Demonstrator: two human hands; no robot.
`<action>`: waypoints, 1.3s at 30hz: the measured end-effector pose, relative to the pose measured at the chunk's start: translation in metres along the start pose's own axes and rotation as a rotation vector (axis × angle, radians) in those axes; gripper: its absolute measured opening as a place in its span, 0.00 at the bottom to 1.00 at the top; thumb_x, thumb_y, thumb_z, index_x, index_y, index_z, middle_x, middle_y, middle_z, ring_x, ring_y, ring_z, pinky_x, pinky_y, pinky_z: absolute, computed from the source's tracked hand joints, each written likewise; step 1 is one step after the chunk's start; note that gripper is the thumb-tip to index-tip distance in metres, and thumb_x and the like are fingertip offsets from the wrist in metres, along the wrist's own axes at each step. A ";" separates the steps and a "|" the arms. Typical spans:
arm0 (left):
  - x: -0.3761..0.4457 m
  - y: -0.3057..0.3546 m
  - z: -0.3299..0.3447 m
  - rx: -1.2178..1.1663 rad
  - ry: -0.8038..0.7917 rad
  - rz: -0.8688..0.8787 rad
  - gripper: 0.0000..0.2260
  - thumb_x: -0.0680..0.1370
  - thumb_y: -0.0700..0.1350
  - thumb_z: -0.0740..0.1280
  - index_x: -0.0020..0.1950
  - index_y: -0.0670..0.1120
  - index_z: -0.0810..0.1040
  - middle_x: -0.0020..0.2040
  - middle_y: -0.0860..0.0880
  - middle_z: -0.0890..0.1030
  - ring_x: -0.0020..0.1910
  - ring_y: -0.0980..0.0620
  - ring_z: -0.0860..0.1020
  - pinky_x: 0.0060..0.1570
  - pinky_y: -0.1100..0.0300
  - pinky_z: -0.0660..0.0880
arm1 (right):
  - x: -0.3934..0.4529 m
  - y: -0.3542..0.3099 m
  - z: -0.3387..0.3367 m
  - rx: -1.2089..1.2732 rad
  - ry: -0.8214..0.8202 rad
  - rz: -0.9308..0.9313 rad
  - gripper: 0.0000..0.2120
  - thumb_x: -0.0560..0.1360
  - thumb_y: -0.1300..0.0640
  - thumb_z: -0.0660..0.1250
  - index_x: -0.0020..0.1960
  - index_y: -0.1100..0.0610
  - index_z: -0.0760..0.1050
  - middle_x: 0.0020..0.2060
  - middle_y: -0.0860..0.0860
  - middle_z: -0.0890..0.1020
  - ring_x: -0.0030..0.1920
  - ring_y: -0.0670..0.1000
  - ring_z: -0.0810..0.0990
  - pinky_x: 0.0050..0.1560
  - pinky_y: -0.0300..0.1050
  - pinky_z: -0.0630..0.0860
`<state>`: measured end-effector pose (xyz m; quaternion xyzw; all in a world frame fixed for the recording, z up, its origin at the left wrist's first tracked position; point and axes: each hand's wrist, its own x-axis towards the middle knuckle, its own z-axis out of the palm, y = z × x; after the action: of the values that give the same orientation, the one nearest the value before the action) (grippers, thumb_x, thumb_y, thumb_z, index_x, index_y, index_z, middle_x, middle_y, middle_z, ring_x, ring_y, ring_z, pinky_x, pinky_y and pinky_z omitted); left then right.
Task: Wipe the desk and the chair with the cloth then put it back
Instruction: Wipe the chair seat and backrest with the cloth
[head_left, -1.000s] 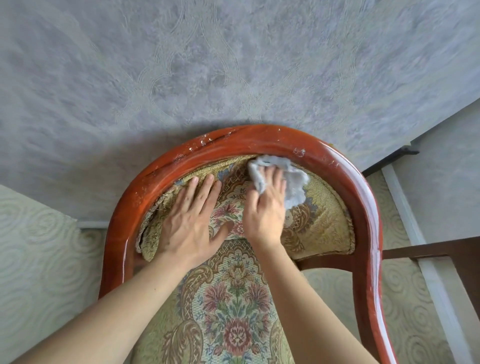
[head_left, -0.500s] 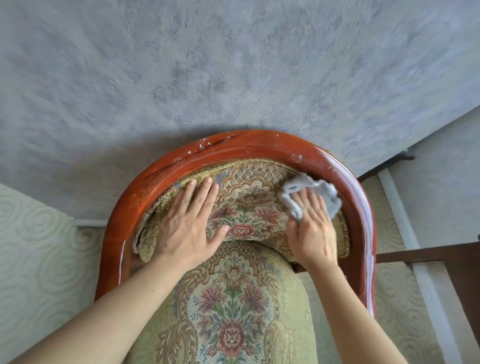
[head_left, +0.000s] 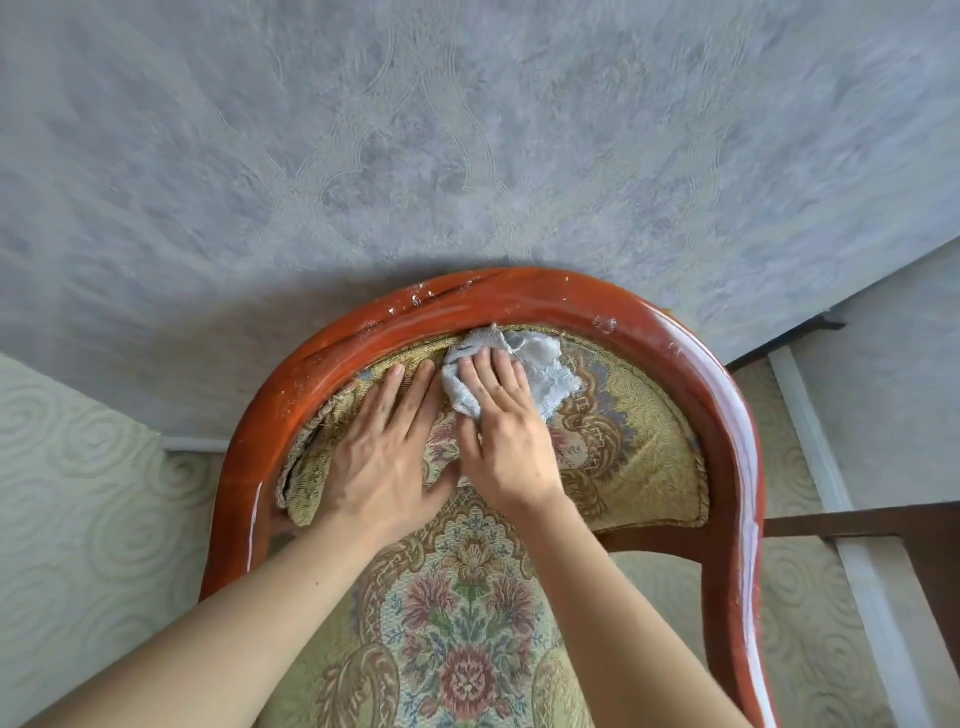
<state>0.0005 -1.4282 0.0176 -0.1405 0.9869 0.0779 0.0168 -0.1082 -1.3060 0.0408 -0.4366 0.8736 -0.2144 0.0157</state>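
Observation:
A chair with a curved, glossy red-brown wooden frame (head_left: 727, 395) and floral tapestry padding (head_left: 628, 452) fills the lower middle of the head view. My right hand (head_left: 506, 431) presses a crumpled pale grey cloth (head_left: 545, 371) flat against the upper middle of the padded backrest, just under the top rail. My left hand (head_left: 387, 447) lies flat with fingers spread on the backrest padding, touching the right hand on its left. The floral seat cushion (head_left: 462, 644) shows between my forearms. No desk surface is recognisable in view.
A grey patterned wall (head_left: 467, 130) stands directly behind the chair. Pale swirl-patterned floor (head_left: 78, 519) shows at left and right. A white baseboard strip (head_left: 810, 431) and a dark wooden piece of furniture (head_left: 883, 525) sit at the right.
My right hand slid the cloth from the right end of the backrest back leftward to the upper middle, beside my left hand. The left hand stayed in place.

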 end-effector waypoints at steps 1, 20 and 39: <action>0.000 -0.001 0.000 0.009 0.004 0.004 0.40 0.78 0.68 0.47 0.82 0.46 0.43 0.83 0.46 0.41 0.81 0.42 0.43 0.79 0.47 0.50 | -0.002 0.008 -0.006 -0.053 -0.025 -0.038 0.27 0.80 0.52 0.53 0.77 0.61 0.63 0.77 0.58 0.62 0.79 0.54 0.53 0.79 0.52 0.51; -0.001 0.003 0.004 -0.037 -0.005 -0.002 0.41 0.78 0.70 0.46 0.82 0.47 0.40 0.83 0.46 0.39 0.81 0.41 0.39 0.78 0.44 0.48 | 0.003 -0.007 -0.007 0.017 0.087 0.244 0.27 0.82 0.53 0.46 0.78 0.64 0.58 0.78 0.61 0.59 0.79 0.55 0.45 0.80 0.51 0.45; 0.000 -0.002 0.007 -0.087 -0.008 0.011 0.42 0.78 0.72 0.45 0.81 0.47 0.36 0.82 0.47 0.37 0.81 0.42 0.39 0.80 0.46 0.45 | -0.030 0.027 -0.043 0.000 0.266 0.748 0.30 0.78 0.54 0.48 0.79 0.62 0.57 0.79 0.60 0.59 0.80 0.56 0.52 0.79 0.52 0.48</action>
<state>0.0014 -1.4284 0.0105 -0.1351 0.9832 0.1215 0.0142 -0.1194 -1.2528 0.0640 -0.0565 0.9667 -0.2488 -0.0207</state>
